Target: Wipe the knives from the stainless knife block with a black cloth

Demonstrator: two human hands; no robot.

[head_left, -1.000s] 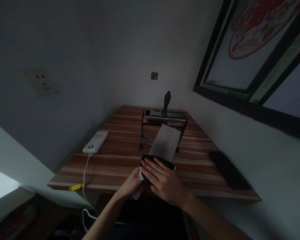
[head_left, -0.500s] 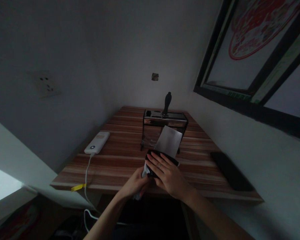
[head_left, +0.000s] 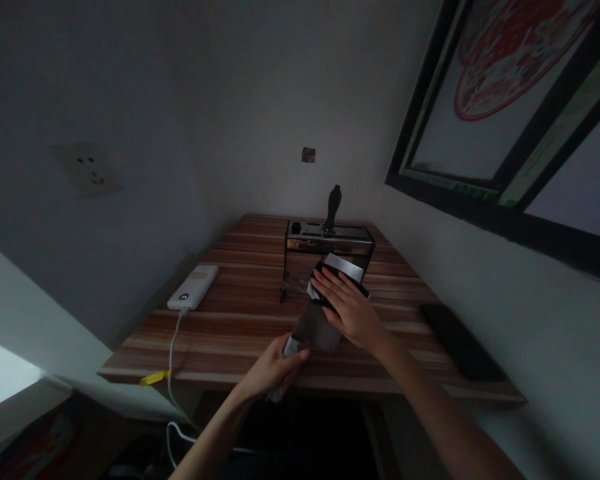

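My left hand (head_left: 274,367) is closed around the wrapped handle (head_left: 292,347) of a broad-bladed cleaver (head_left: 317,329), held over the table's front part with its blade slanting away to the right. Across the upper blade lies a black cloth (head_left: 325,268) with a pale edge. My right hand (head_left: 347,307) presses this cloth on the blade, fingers laid over it; the thumb is partly hidden. Beyond the cloth, the blade's bright far end shows. Just behind stands a knife rack (head_left: 307,230) with a dark knife handle (head_left: 333,207) upright in its top.
On the wood-grain table (head_left: 245,293), a white power bank (head_left: 193,287) sits at left, its white cable (head_left: 174,340) running down over the front edge beside a yellow strip (head_left: 154,379). A dark flat phone-like object (head_left: 460,340) lies at right. Walls enclose the table's back and sides.
My right hand and the black cloth have slid up the blade, away from the handle, baring its lower part. My left hand has stayed nearly in place on the handle.
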